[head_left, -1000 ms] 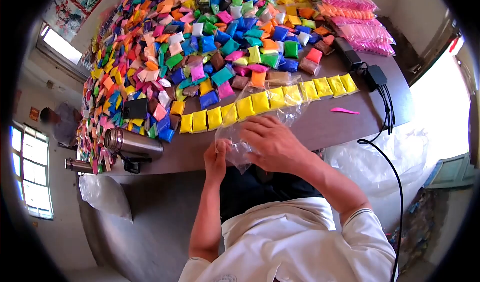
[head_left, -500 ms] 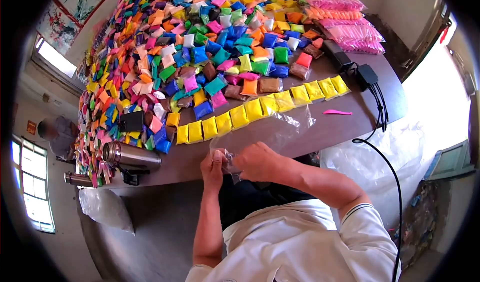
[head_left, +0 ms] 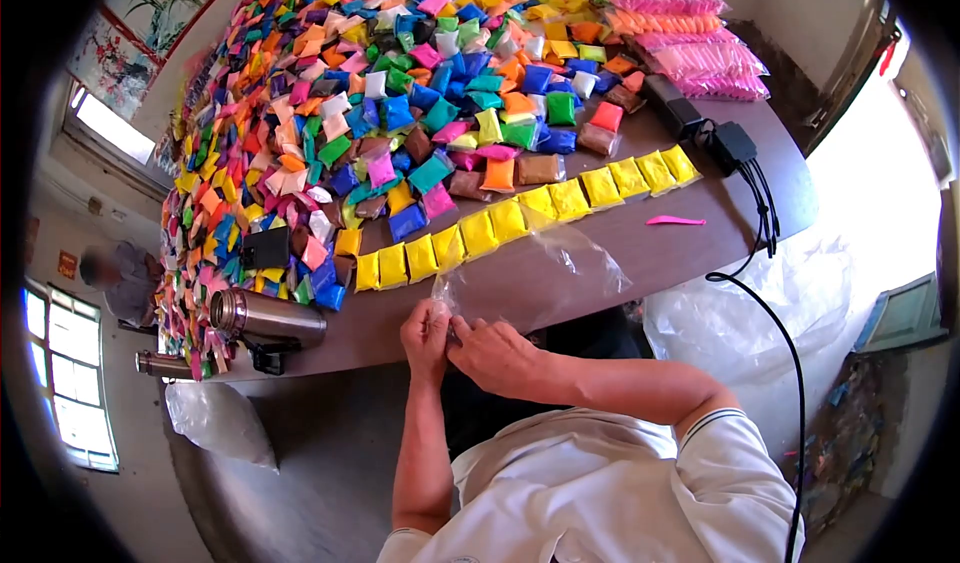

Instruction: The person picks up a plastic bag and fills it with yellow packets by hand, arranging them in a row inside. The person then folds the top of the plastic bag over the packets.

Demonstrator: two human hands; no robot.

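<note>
At the table's near edge, my left hand point(head_left: 427, 337) is closed, pinching the gathered end of a clear plastic bag point(head_left: 575, 271). My right hand point(head_left: 496, 357) is curled right beside it, its fingertips pressed together at the same end of the bag; the exact grip is hidden. The bag spreads flat over the table to the right, its far side touching a slanting row of yellow packets point(head_left: 479, 231). A pink plastic tool point(head_left: 675, 221) lies to the right of the bag.
A large heap of colourful packets point(head_left: 400, 111) covers the back and left. Steel flask point(head_left: 268, 318) and black phone-like object point(head_left: 265, 248) sit left; black power adapters point(head_left: 735, 145) with cables and stacked pink bags point(head_left: 705, 58) right. A person point(head_left: 125, 278) is at far left.
My right hand has come down and in close against my left hand, its fingers now lower. The left hand keeps its place on the bag, which has shifted slightly on the table.
</note>
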